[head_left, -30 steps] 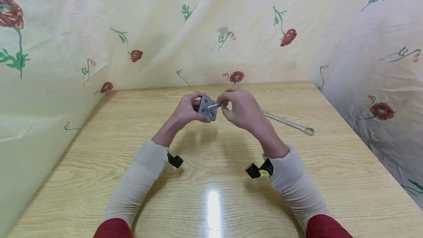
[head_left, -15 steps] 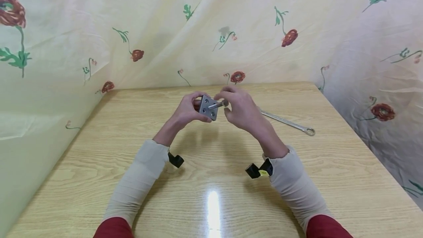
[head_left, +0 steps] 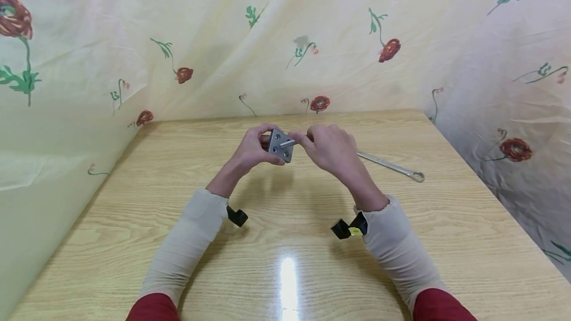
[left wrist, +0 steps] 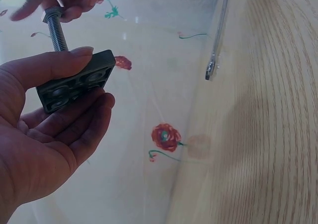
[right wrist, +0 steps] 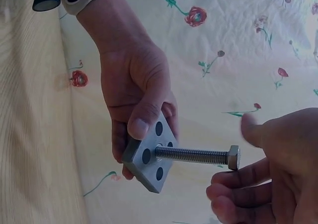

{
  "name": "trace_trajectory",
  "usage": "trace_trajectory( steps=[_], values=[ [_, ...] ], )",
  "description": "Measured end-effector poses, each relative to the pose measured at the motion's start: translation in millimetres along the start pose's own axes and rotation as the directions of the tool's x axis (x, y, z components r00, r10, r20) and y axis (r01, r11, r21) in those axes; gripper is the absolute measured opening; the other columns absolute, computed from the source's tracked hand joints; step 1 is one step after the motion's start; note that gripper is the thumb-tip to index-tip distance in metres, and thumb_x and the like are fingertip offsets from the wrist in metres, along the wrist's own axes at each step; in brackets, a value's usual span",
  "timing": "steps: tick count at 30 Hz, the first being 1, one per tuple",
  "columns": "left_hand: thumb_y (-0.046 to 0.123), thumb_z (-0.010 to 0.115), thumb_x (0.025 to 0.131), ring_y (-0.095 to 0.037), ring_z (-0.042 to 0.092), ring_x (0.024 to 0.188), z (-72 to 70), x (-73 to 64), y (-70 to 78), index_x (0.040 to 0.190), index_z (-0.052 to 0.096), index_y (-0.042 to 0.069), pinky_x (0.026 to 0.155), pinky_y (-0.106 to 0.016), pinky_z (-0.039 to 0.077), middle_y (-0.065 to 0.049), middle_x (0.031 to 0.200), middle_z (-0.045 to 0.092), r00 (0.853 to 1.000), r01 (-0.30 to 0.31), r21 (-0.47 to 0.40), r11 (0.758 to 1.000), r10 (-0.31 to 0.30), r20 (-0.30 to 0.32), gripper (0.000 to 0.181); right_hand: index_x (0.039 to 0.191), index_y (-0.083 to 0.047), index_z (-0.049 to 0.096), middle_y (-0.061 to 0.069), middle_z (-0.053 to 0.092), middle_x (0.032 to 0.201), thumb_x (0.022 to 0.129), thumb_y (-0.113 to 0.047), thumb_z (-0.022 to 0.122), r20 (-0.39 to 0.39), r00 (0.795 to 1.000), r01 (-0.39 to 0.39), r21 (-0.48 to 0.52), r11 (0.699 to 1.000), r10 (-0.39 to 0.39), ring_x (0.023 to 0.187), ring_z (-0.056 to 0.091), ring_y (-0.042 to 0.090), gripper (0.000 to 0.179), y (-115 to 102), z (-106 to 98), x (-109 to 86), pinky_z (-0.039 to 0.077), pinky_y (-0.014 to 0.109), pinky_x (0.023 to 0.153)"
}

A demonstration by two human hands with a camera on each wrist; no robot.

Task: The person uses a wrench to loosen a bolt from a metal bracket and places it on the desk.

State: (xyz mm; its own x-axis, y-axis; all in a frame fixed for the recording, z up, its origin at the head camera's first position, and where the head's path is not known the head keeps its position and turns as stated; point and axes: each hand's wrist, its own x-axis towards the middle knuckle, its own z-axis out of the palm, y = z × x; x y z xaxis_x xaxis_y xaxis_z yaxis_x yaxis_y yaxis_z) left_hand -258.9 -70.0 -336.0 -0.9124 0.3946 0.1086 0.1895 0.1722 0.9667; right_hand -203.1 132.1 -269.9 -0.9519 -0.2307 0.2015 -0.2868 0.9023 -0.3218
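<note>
My left hand (head_left: 250, 150) grips a square grey metal plate (right wrist: 144, 172) by its edges, thumb on one side and fingers on the other. Several holes run through the plate. A long threaded hex bolt (right wrist: 196, 156) stands out from its middle, the tip in the centre hole. Beside the bolt's hex head (right wrist: 234, 157) is my right hand (head_left: 332, 147). In the right wrist view its fingertips (right wrist: 221, 179) are bent just below the head, touching or almost touching it. The thumb (right wrist: 252, 130) is held apart, above the head. In the head view that thumb hides the bolt head.
A combination wrench (head_left: 388, 164) lies on the wood-grain table (head_left: 285, 222), right of my right hand, its near end partly hidden by that hand. A flower-printed cloth (head_left: 214, 63) hangs behind the table and along both sides.
One second ago my right fingers pinched the bolt head, then they opened around it. Now the hand has turned, with the thumb across the near side. Left hand and plate hold still.
</note>
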Motion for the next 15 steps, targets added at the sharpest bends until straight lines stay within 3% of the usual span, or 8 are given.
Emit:
trace_trajectory(
  steps=[4, 15],
  values=[
    [-0.008, 0.082, 0.064, -0.028, 0.069, 0.100, -1.0, -1.2, 0.8, 0.123, 0.054, 0.007, 0.084, -0.036, 0.057, -0.024, 0.116, 0.068, 1.000, 0.003, 0.006, 1.000, -0.003, -0.005, 0.067, 0.065, -0.014, 0.057, -0.003, 0.038, 0.052, 0.098, -0.052, 0.045, -0.017, 1.000, 0.022, -0.004, 1.000, -0.022, 0.047, 0.037, 0.015, 0.052, -2.6, 0.1, -0.6, 0.024, 0.025, 0.043],
    [-0.008, 0.082, 0.064, -0.028, 0.068, 0.100, -2.1, -1.2, 4.2, 0.125, 0.054, 0.008, 0.083, -0.036, 0.057, -0.023, 0.117, 0.068, 1.000, 0.012, 0.003, 1.000, -0.012, 0.002, 0.069, 0.094, -0.011, 0.072, 0.002, 0.063, 0.070, 0.092, -0.032, 0.064, -0.067, 0.988, 0.140, 0.030, 0.990, -0.137, 0.059, 0.050, 0.016, 0.023, -4.4, -5.2, -2.7, 0.037, 0.026, 0.053]
  ],
)
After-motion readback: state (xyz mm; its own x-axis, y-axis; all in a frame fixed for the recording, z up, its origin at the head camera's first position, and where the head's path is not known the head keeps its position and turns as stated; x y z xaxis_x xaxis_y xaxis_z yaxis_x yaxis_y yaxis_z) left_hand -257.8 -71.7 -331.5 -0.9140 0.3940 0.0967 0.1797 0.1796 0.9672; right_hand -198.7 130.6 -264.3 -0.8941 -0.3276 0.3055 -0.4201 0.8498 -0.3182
